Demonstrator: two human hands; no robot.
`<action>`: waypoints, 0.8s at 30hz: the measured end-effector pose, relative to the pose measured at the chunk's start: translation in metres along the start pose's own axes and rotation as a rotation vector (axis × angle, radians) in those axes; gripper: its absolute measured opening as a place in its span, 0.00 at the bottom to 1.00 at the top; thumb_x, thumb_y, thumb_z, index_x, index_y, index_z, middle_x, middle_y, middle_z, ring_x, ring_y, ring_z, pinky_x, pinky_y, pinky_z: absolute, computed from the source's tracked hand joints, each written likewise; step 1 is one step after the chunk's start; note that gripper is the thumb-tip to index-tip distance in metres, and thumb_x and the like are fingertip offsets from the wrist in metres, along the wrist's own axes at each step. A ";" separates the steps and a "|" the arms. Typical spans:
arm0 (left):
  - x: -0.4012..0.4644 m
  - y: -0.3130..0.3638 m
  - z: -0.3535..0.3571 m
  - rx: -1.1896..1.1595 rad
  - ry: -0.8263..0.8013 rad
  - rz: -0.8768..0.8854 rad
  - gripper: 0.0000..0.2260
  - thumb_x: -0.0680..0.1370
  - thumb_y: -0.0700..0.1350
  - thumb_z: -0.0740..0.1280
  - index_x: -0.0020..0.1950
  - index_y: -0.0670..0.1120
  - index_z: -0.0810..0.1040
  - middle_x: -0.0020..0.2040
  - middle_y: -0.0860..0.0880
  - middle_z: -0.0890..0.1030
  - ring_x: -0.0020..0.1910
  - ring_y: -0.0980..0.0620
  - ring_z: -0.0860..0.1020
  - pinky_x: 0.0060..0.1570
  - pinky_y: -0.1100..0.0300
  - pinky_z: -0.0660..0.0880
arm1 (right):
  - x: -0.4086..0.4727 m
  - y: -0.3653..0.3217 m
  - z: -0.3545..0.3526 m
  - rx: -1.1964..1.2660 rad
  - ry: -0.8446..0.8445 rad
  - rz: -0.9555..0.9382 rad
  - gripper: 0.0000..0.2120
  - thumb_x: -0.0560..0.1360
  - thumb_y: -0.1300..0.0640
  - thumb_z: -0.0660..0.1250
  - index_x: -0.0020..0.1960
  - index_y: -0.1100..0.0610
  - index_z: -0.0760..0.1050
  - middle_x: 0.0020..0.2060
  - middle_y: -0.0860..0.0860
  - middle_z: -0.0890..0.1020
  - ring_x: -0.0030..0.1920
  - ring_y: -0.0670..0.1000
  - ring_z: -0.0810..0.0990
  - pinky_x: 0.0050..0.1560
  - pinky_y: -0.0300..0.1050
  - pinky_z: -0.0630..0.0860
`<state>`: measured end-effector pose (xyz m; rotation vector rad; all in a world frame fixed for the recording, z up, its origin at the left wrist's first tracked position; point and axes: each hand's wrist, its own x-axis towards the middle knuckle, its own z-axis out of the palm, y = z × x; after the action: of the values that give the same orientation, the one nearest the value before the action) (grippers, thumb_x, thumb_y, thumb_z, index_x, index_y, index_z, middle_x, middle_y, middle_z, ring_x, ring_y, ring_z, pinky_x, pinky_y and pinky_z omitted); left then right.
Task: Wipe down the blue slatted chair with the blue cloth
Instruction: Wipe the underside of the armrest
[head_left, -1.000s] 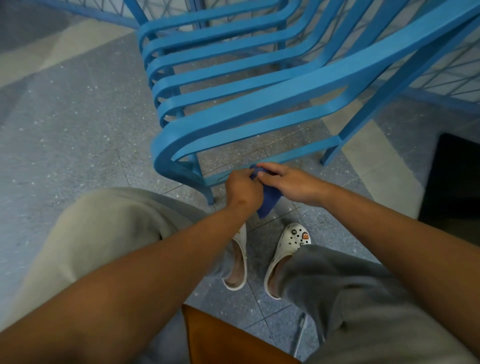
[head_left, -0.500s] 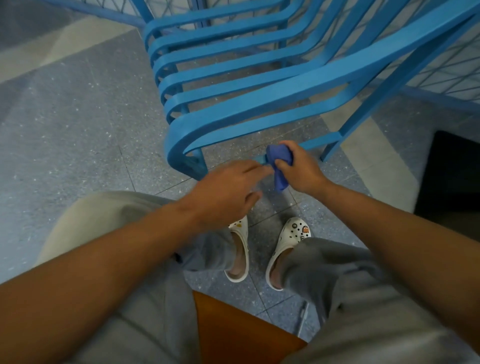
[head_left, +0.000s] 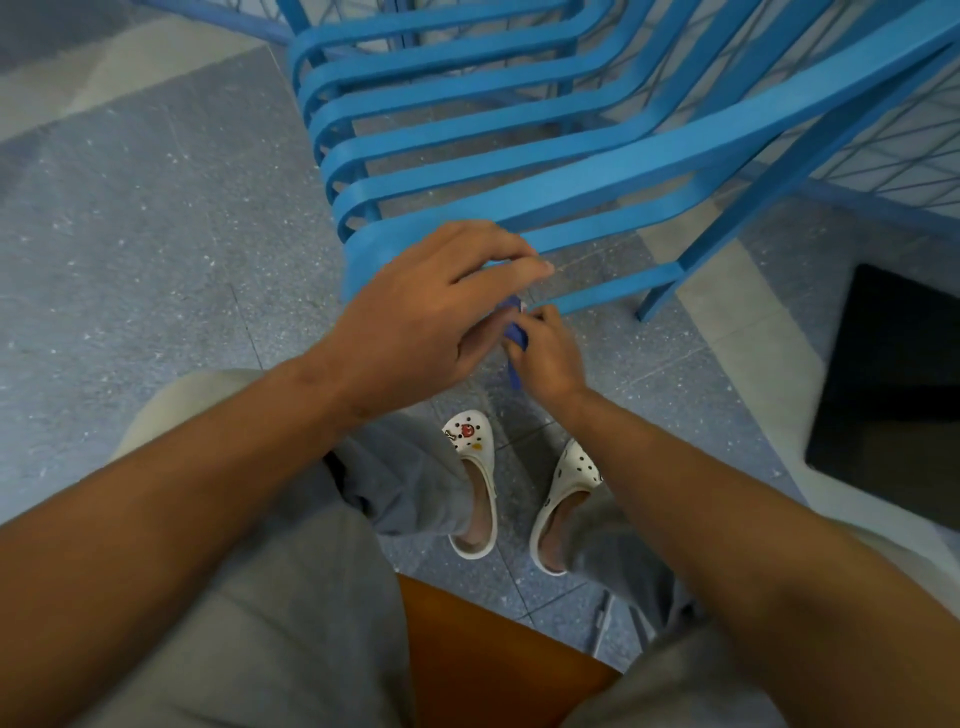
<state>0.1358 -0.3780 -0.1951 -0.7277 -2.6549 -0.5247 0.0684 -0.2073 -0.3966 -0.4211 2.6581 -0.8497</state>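
Observation:
The blue slatted chair (head_left: 519, 130) fills the upper middle of the head view, its curved slats running up to the right. Just below its nearest slat, my right hand (head_left: 545, 353) is closed on the small blue cloth (head_left: 515, 332), which is mostly hidden between both hands; a strip of it hangs down. My left hand (head_left: 431, 306) lies over the front corner of the chair with fingers spread, its fingertips reaching the cloth. Whether the left hand grips the cloth is hidden.
I sit on an orange-brown seat (head_left: 483, 654) with grey trousers and white clogs (head_left: 472, 467) on a speckled grey floor (head_left: 130, 234). A black mat (head_left: 893, 395) lies at the right. A blue wire fence (head_left: 883, 156) stands behind the chair.
My left hand has risen over the chair's front corner and now covers most of the cloth. My right hand has dropped slightly below the lowest slat, still holding the cloth.

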 end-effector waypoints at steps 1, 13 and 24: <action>0.000 -0.003 -0.002 0.030 0.038 -0.010 0.12 0.82 0.38 0.67 0.64 0.37 0.80 0.60 0.39 0.81 0.59 0.40 0.79 0.60 0.49 0.74 | 0.001 0.003 -0.003 -0.019 -0.016 -0.015 0.14 0.80 0.53 0.68 0.65 0.54 0.79 0.59 0.57 0.74 0.54 0.58 0.78 0.52 0.50 0.74; 0.010 -0.047 0.006 0.012 -0.045 -0.264 0.23 0.83 0.58 0.61 0.76 0.51 0.69 0.63 0.48 0.81 0.59 0.50 0.77 0.54 0.60 0.72 | 0.006 -0.008 0.005 -0.044 0.094 0.181 0.11 0.82 0.55 0.64 0.62 0.55 0.79 0.61 0.58 0.73 0.51 0.60 0.79 0.50 0.49 0.75; 0.002 -0.055 0.009 -0.121 0.004 -0.267 0.22 0.82 0.56 0.65 0.75 0.49 0.72 0.63 0.49 0.82 0.60 0.52 0.79 0.60 0.63 0.71 | 0.022 0.017 -0.018 -0.131 0.150 0.273 0.10 0.83 0.54 0.63 0.60 0.55 0.80 0.57 0.59 0.74 0.50 0.61 0.80 0.44 0.44 0.75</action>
<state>0.1028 -0.4173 -0.2163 -0.4039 -2.7511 -0.7617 0.0388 -0.1928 -0.3978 -0.0201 2.8313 -0.6482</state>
